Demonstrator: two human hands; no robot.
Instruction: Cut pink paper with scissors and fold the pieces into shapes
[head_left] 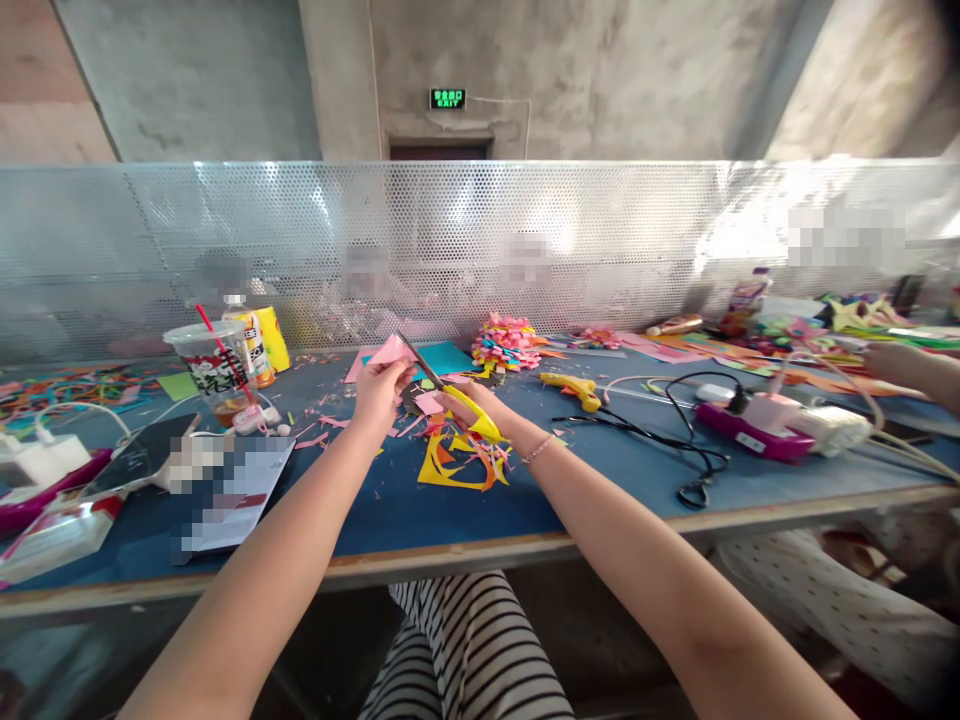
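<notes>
My left hand is closed on a piece of pink paper above the blue table. My right hand grips yellow-handled scissors, whose dark blades point up and left to the pink paper. Whether the blades are cutting into it, I cannot tell. Beneath my hands lie yellow paper scraps with curved cut-outs, mixed with orange and pink bits. Just behind them are a teal sheet and a fluffy bundle of pink, yellow and blue paper strips.
A yellow glue gun lies to the right, near black cables and a purple power strip. On the left stand a plastic cup with a red straw and a bottle. A perforated metal screen rises behind. Another person's hand is far right.
</notes>
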